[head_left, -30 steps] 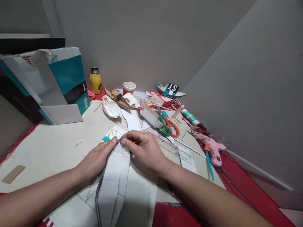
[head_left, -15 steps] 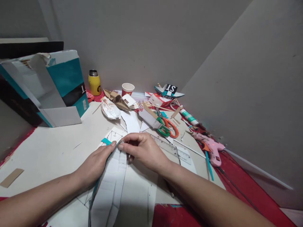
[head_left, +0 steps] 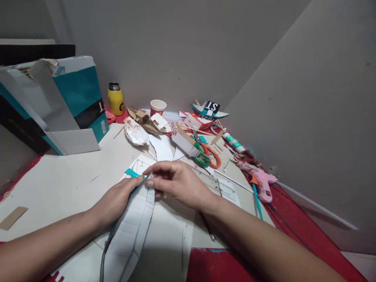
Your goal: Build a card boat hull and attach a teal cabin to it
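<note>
Left hand (head_left: 117, 199), right hand (head_left: 178, 182) on folded cardboard (head_left: 129, 239)

Right thumb and forefinger pinch the cardboard's far tip; left hand clamped along its left edge. I have the piece slanting over the table (head_left: 73, 176), near end off my view. Just beyond: teal scrap (head_left: 131, 172), paper drawing (head_left: 142, 165). Farther right I log ruler (head_left: 228, 191), scissors (head_left: 218, 157), pink glue gun (head_left: 265, 182).
</note>
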`<state>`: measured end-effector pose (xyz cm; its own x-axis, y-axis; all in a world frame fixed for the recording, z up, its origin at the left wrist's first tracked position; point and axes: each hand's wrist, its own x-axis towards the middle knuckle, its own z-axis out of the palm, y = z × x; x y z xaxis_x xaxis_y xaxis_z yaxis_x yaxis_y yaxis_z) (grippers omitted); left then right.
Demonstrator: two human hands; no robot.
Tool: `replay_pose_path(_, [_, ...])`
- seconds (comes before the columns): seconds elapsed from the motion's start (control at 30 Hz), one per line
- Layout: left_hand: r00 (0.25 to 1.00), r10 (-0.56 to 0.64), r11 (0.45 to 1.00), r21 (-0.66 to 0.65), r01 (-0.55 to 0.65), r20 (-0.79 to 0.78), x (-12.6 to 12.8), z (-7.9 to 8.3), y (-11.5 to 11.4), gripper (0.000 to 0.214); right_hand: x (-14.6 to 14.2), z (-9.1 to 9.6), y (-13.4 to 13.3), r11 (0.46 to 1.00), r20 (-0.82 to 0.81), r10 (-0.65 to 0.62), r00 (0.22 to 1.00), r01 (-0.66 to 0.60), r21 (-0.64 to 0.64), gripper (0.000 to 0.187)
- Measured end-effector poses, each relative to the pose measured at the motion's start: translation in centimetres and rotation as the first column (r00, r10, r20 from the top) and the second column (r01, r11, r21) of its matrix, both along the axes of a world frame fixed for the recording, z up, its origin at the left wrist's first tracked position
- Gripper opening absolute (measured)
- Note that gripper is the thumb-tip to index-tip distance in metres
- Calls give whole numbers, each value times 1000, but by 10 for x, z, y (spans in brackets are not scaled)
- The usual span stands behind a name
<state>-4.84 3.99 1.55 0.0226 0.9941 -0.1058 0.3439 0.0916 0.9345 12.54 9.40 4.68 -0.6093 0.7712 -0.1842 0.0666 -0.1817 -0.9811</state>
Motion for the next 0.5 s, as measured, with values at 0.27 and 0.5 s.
replay_pose_path(0.27, [999,-4,993,-121,10,51,-1,3,-1,28,0,1,0,999,-31,5,1000,-4,43,14])
replay_pose_path(0.5, [845,210,881,-470,54,491,8,14,3,29,2,-1,1,997,-3,16,1000,-16,70,8])
